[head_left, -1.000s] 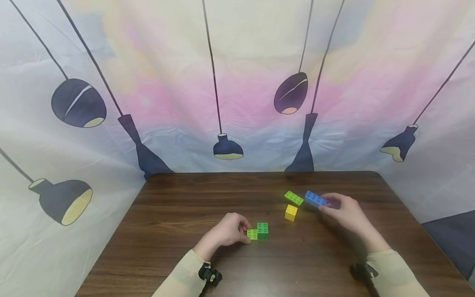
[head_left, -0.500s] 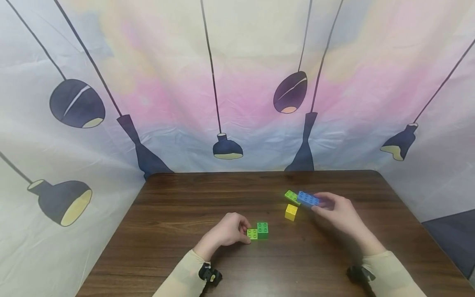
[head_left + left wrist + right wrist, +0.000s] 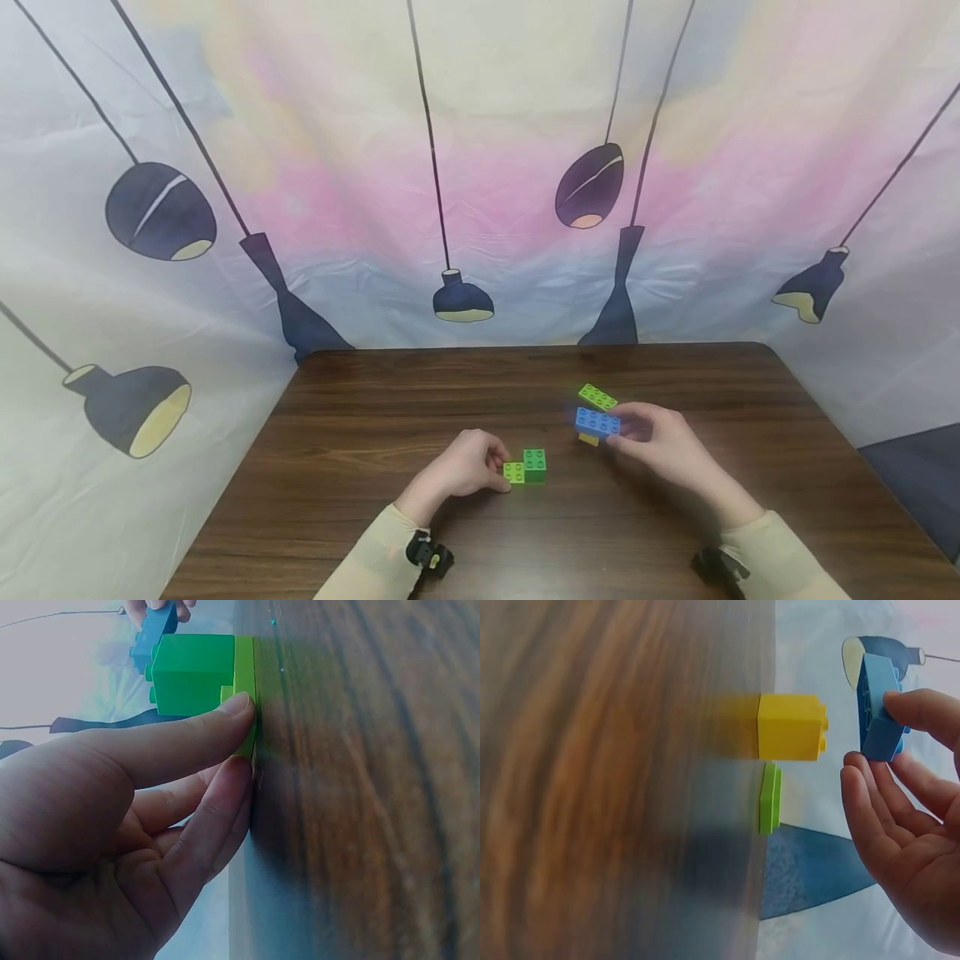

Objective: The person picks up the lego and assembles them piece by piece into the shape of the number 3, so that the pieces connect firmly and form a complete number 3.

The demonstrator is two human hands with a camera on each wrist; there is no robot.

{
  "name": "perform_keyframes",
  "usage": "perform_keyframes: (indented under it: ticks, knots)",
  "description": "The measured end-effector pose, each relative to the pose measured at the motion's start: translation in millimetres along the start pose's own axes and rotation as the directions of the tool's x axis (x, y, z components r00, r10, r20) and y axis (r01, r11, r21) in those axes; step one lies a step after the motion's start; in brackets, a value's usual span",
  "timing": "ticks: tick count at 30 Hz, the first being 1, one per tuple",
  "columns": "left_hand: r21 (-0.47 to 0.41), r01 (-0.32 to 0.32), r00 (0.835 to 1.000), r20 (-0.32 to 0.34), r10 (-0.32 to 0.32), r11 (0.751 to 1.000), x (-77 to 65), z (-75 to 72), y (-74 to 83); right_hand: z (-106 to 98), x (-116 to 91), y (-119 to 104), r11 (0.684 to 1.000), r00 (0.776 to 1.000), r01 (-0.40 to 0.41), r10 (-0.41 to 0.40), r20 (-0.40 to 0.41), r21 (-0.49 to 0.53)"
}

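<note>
My left hand (image 3: pixel 467 467) pinches the left end of a flat lime-green brick (image 3: pixel 513 472) lying on the table. A taller green brick (image 3: pixel 196 675) sits on the other end of that lime brick, studs up. Between the thumb and fingers of my right hand (image 3: pixel 656 437) is a blue brick (image 3: pixel 597 422), held in the air. In the right wrist view a gap shows between this blue brick and a yellow brick (image 3: pixel 789 727) standing on the table. From the head view the blue brick covers most of the yellow one. A second flat lime-green brick (image 3: pixel 769 799) lies beside the yellow brick.
The dark wooden table (image 3: pixel 420 392) reaches back to a printed cloth backdrop (image 3: pixel 360 208) showing hanging lamps. Each wrist wears a small black camera; the left wrist camera (image 3: pixel 429 554) sits low over the table.
The right hand has carried the blue brick leftward and nearer, from right of the far lime brick, past it, to over the yellow brick. The left hand keeps its hold on the near lime brick.
</note>
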State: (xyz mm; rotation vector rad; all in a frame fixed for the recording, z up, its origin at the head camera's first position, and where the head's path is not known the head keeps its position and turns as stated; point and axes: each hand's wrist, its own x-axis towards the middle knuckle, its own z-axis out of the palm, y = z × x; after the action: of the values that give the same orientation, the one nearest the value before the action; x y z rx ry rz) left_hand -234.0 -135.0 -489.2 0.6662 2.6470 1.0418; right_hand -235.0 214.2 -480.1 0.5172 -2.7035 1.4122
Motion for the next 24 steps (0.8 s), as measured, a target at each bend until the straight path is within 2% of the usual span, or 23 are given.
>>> perform_keyframes:
  ticks: [11,20,24]
  knots:
    - [-0.007,0.01,1.0,0.01,-0.01,1.0,-1.5,-0.9,2.2,16,-1,-7,1.0,0.998,0.001,0.0,0.056,-0.022]
    - [-0.012,0.032,0.999,0.023,-0.032,0.999,-1.2,-3.5,2.3,33,0,-23,0.998,0.992,0.03,-0.035,0.119,0.048]
    - [-0.019,0.024,1.0,0.021,-0.023,1.0,-0.6,-3.4,0.9,38,2,-31,0.997,0.988,0.041,-0.051,0.145,0.071]
